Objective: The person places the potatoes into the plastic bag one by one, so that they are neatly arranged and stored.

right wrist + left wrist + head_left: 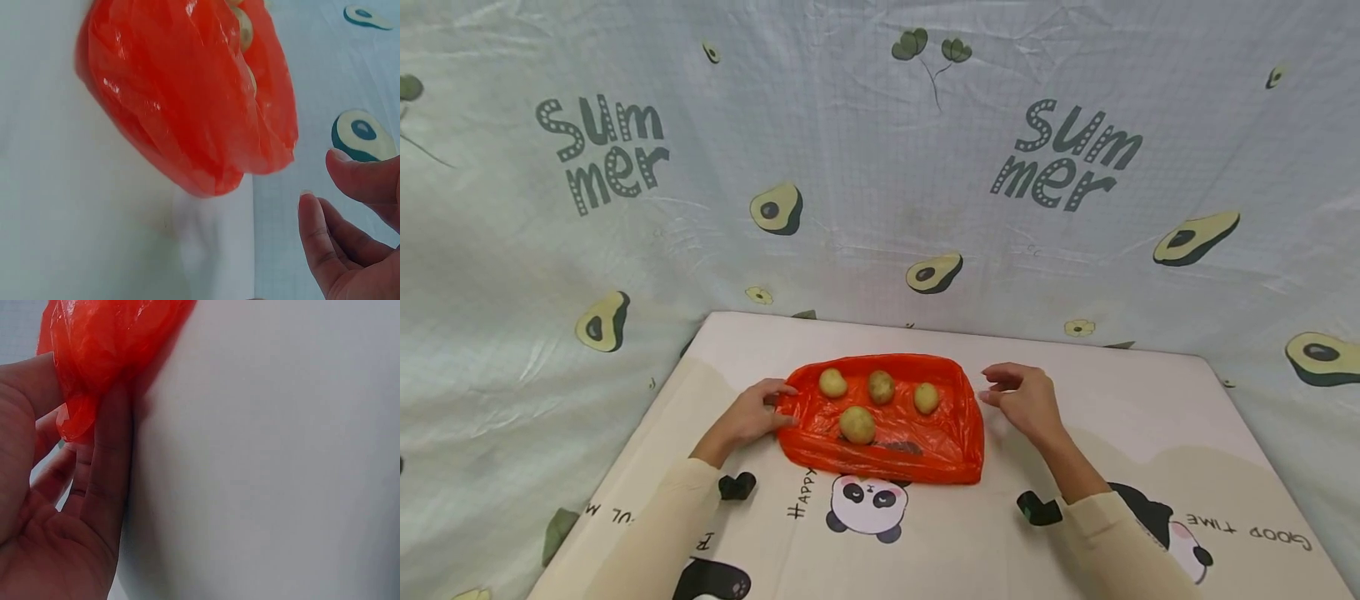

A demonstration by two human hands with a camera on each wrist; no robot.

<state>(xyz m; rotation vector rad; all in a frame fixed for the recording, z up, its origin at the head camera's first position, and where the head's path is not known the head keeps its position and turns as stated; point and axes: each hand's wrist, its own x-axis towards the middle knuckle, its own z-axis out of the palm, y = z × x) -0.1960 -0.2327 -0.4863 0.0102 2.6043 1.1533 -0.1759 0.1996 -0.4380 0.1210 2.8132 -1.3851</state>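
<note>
A red plastic bag (880,462) lies spread on the table, its top side open. Several round, yellowish potatoes sit in it, the largest potato (857,425) towards the front and another potato (881,387) near the back. My left hand (756,412) is at the bag's left end; in the left wrist view, a gathered corner of the bag (84,412) is held between thumb and fingers. Off the bag's right end, my right hand (1022,400) hovers with fingers loosely bent and a gap between thumb and fingertips. Nothing is in it.
The table (1120,375) wears a pale cover with panda prints and lettering. Behind it hangs a light curtain (850,150) printed with avocados. Small black devices sit near each wrist, a left one (737,486) and a right one (1039,508).
</note>
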